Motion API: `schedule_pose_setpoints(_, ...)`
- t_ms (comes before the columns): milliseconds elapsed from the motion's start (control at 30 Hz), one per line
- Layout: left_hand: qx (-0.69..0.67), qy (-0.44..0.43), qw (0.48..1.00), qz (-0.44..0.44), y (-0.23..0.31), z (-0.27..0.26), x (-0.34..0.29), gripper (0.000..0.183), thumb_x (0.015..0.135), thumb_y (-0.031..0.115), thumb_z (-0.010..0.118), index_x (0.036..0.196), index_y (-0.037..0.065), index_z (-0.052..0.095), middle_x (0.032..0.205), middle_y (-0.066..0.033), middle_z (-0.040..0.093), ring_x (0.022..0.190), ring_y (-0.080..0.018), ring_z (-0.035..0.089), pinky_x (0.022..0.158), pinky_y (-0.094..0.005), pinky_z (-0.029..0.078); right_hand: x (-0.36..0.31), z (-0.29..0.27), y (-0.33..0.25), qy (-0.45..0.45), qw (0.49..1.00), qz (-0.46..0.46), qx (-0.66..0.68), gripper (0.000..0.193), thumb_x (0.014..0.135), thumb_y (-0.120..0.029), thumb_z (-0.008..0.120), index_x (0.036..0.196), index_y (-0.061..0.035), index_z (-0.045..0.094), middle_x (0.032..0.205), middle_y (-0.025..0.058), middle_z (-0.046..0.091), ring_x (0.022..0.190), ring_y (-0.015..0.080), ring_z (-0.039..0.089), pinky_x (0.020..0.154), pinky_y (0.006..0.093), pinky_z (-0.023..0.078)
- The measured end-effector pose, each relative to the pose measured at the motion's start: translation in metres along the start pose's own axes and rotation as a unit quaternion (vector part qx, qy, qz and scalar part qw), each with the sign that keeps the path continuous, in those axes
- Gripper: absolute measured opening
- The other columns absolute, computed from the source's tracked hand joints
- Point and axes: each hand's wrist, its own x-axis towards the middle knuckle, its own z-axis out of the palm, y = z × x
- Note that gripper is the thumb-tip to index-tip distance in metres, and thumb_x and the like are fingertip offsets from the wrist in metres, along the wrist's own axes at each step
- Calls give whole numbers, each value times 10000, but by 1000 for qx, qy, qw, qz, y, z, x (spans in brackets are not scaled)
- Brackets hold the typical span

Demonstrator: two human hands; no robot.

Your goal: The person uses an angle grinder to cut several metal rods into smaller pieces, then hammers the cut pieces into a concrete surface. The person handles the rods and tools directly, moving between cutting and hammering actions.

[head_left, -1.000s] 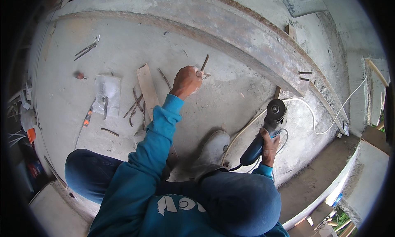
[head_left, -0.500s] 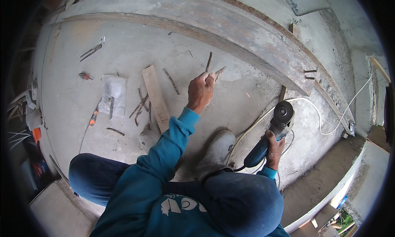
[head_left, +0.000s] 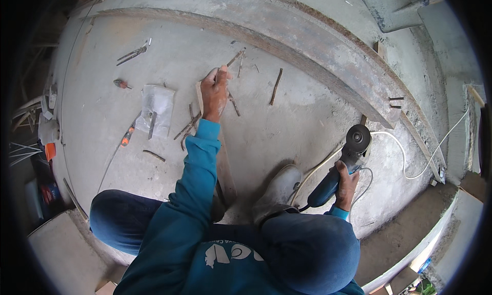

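My left hand (head_left: pixel 213 94), in a teal sleeve, is reached out over the floor and closed on a short rusty rod (head_left: pixel 236 57) whose far end sticks out past the fingers. Beneath that arm lies a narrow wooden board (head_left: pixel 224 164), partly hidden. Several rusty rod pieces (head_left: pixel 188 127) are heaped left of the board, and another rod piece (head_left: pixel 276 86) lies alone on the right. Low on the right, my right hand (head_left: pixel 347 185) grips the body of a blue and grey angle grinder (head_left: pixel 325 186), its dark disc (head_left: pixel 358 136) facing up.
A long concrete-stained beam (head_left: pixel 307 64) crosses the far side. Left are pliers (head_left: pixel 132 54), a clear plastic bag (head_left: pixel 159 103) and an orange-handled screwdriver (head_left: pixel 128 136). A pale cord (head_left: pixel 402 154) runs on the right; a flat shovel (head_left: pixel 392 12) lies far right.
My left hand has moved left and farther out, carrying its rod away from the loose one on the floor. The right hand keeps the grinder in about the same place. The view has shifted slightly.
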Motion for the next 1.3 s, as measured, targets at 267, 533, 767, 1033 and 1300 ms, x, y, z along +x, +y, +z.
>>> schedule_pose_setpoints(267,-217,-16,976,32,22,0,-9,416,960,488,602,856,89,551,664,75,324,570,-49,297,518,-229,267,2,0,11,-9,1000,11,11,508,778,-241,796,1166,8,582,973,68,637,830,171,598,779,307,481)
schedule_pose_setpoints(533,-233,-192,941,-151,-14,46,-37,390,963,431,621,780,104,514,639,73,328,542,-45,313,520,-219,312,4,35,-12,-51,997,-39,-34,484,764,-242,810,1131,13,624,968,57,660,819,135,590,750,286,479)
schedule_pose_setpoints(767,160,-82,969,170,-31,52,-44,307,990,294,581,848,23,579,643,-76,489,579,-184,509,555,-332,427,1,42,-8,-72,996,-35,-25,484,760,-240,803,1129,14,620,961,59,658,790,138,593,719,280,482)
schedule_pose_setpoints(1033,135,-39,895,424,46,79,-45,90,937,109,606,960,26,581,822,-151,627,754,-321,621,659,-412,465,3,15,7,-29,999,-17,-22,520,767,-246,794,1177,3,594,1041,68,644,885,151,584,809,302,468)
schedule_pose_setpoints(1300,306,8,912,273,12,144,8,174,987,210,558,877,75,550,646,-129,597,612,-336,544,678,-420,412,9,18,16,-3,997,-76,27,493,767,-279,805,1118,16,623,1006,70,655,861,149,601,793,300,473)
